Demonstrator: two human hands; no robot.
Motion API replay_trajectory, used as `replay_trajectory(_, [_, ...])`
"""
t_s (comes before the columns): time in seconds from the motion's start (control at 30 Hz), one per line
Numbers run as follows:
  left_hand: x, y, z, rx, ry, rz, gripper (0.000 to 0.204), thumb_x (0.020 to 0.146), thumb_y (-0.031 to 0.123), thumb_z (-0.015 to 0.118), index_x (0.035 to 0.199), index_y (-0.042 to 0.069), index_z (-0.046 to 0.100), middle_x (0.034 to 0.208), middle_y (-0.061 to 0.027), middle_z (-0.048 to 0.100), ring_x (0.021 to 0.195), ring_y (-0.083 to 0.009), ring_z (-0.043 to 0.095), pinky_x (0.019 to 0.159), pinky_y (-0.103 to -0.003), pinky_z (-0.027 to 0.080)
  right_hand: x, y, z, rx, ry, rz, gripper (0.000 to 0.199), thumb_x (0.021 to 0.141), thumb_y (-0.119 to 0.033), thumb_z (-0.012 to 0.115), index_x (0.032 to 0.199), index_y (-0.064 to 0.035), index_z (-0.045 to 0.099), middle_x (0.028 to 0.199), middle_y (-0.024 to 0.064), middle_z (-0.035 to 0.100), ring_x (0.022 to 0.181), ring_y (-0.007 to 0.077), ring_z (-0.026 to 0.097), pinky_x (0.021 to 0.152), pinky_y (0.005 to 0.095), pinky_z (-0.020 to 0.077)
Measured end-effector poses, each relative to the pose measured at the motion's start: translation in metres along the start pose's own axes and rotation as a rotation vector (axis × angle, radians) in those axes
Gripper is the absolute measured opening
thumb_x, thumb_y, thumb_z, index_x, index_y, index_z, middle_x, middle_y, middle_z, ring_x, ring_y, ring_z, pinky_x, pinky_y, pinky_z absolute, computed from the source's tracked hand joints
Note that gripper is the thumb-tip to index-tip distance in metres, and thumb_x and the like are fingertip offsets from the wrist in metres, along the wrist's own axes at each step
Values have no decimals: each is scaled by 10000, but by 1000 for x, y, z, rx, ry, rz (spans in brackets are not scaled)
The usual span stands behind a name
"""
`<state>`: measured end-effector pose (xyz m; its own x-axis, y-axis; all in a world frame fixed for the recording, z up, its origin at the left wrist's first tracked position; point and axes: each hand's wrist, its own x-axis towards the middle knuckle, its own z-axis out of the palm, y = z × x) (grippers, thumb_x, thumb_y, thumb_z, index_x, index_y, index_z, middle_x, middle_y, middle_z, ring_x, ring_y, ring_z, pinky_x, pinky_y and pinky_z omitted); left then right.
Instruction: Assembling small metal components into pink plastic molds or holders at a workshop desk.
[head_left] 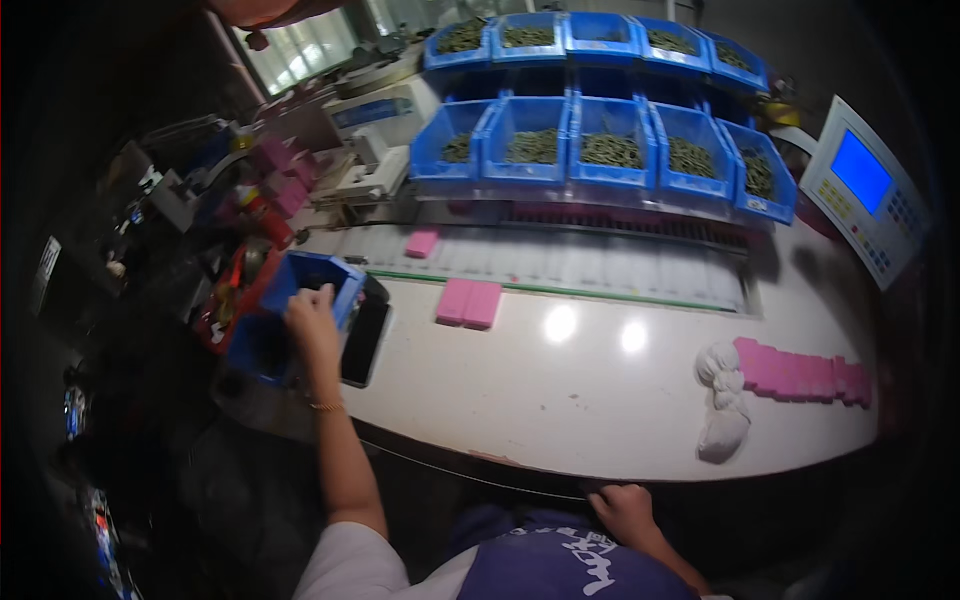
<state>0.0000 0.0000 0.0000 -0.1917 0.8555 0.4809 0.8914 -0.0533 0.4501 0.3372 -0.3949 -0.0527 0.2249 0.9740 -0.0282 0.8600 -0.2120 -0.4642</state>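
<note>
My left hand (pixel 312 308) reaches over a blue bin (pixel 352 285) at the left end of the table. Its fingers are bent together above the bin's dark inside; whatever they pinch is too small or hidden. Close to that wrist lies a dark flat phone-like slab (pixel 367 343). My right hand (pixel 625 508) rests curled at the table's front edge, with nothing visible in it. Pink blocks (pixel 469 303) sit side by side in front of the pale slotted strip, and another small pink block (pixel 422 243) lies on the strip itself.
Two rows of blue bins (pixel 612 150) with greenish small pieces stand at the back. On the right, a row of pink blocks (pixel 800 372) adjoins white lumpy pouches (pixel 722 400). A panel with a blue screen (pixel 862 172) rises behind them. Red containers (pixel 225 318) flank the left bins.
</note>
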Motion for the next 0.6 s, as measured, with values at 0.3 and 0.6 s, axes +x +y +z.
replay_trajectory(0.3, [-81,71,-6,-48,-238,314,495,892,326,689,1259,1,620,1283,-232,594,1188,-371,554,1027,-414,423,41,-34,-24,245,29,-324,162,858,-237,732,786,-92,735,656,80,674,568,248,658,513,357,509])
replay_trajectory(0.6, [-122,-45,-96,69,-285,90,625,840,205,731,1353,-56,488,1402,-258,486,1282,-420,463,1113,-466,328,82,-116,24,751,-290,-683,171,919,-250,686,955,-99,756,816,93,727,678,260,698,625,342,559])
